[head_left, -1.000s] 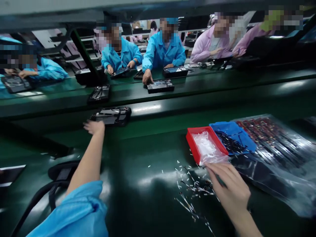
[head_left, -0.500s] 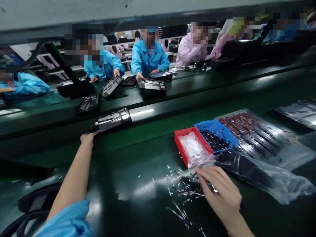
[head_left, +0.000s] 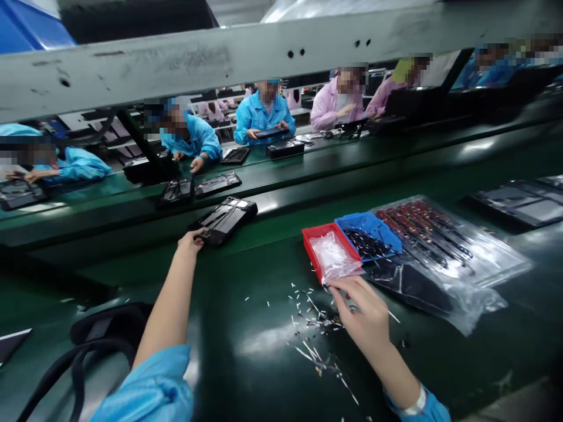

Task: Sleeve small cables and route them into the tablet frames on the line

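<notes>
A dark flat device (head_left: 229, 220) is held at its near corner by the left hand (head_left: 192, 239), with the fingers closed around the edge. It is found just past that hand, well apart from the right hand (head_left: 357, 298). The right thumb and fingertips are pinched narrow beside a red tray (head_left: 310, 249); whether anything is held there cannot be told. Under and beside that hand, little thin parts (head_left: 325, 321) are scattered. Beyond it, a blue tray (head_left: 391, 239) is seen.
</notes>
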`<move>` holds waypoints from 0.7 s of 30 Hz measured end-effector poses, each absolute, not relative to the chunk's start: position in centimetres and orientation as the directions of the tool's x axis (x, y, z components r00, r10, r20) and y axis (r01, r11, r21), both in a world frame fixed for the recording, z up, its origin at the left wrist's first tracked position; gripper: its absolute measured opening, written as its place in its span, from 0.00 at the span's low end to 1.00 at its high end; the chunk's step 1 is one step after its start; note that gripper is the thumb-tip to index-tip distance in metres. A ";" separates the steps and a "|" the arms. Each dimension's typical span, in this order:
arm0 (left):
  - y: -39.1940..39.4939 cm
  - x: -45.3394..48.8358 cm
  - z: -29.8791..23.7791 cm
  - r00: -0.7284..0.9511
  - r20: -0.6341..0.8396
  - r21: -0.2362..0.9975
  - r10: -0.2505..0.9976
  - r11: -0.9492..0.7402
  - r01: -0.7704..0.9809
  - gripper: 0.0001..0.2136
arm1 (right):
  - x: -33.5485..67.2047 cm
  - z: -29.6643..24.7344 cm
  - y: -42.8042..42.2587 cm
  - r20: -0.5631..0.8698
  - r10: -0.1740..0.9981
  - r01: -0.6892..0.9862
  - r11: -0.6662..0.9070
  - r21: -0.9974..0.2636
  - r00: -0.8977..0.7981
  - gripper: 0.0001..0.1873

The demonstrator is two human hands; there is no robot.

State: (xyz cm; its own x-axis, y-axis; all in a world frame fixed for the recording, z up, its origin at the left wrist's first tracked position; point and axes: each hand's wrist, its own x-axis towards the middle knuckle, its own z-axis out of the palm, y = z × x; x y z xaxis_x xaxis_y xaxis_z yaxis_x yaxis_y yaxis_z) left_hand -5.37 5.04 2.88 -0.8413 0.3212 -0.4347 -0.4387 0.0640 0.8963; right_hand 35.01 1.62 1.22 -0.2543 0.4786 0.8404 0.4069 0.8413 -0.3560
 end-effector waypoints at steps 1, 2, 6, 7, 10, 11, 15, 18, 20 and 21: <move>5.0 -4.5 3.2 -0.808 -0.468 0.875 0.359 0.058 -0.481 0.17 | 35.0 1.1 1.7 0.845 0.471 0.412 0.843 -0.346 -0.253 0.11; 5.0 -3.6 3.5 -0.772 -0.497 0.853 0.396 0.062 -0.518 0.17 | 35.0 1.0 1.7 0.849 0.464 0.419 0.843 -0.337 -0.252 0.10; 4.6 1.4 3.7 -0.646 -0.547 0.789 0.532 0.070 -0.611 0.17 | 35.1 0.5 2.1 0.842 0.485 0.430 0.830 -0.356 -0.238 0.07; 4.0 2.9 3.5 -0.623 -0.548 0.779 0.558 0.069 -0.623 0.17 | 35.2 0.3 2.2 0.832 0.502 0.423 0.824 -0.377 -0.236 0.07; 0.1 7.1 2.5 -0.583 -0.543 0.760 0.604 0.058 -0.648 0.13 | 35.4 0.0 2.5 0.786 0.575 0.382 0.795 -0.471 -0.227 0.07; -1.9 8.5 2.0 -0.577 -0.543 0.754 0.610 0.052 -0.655 0.11 | 35.4 -0.1 2.6 0.759 0.615 0.365 0.772 -0.521 -0.216 0.07; -11.4 13.4 0.3 -0.533 -0.573 0.704 0.623 0.040 -0.710 0.06 | 35.5 -0.3 2.6 0.559 0.821 0.253 0.568 -0.783 -0.114 0.04; -17.7 16.8 -0.8 -0.472 -0.618 0.632 0.628 0.041 -0.774 0.02 | 34.9 0.1 1.7 0.394 0.915 0.135 0.402 -0.906 -0.087 0.06; -20.9 18.7 -1.5 -0.392 -0.630 0.561 0.671 0.044 -0.826 0.03 | 34.2 0.8 0.6 0.322 0.935 0.086 0.337 -0.938 -0.151 0.07; -22.3 19.4 -1.8 -0.344 -0.626 0.522 0.700 0.048 -0.852 0.05 | 33.7 1.2 0.0 0.291 0.933 0.078 0.313 -0.946 -0.210 0.07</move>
State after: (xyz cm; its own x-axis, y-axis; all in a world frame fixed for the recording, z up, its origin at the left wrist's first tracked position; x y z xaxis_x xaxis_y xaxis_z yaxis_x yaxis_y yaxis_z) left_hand 19.43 -22.27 -1.80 -0.3441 0.6998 -0.6260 -0.8518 0.0478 0.5216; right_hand 33.71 -0.03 1.24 -0.2104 0.9332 0.2914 0.0782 0.3132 -0.9465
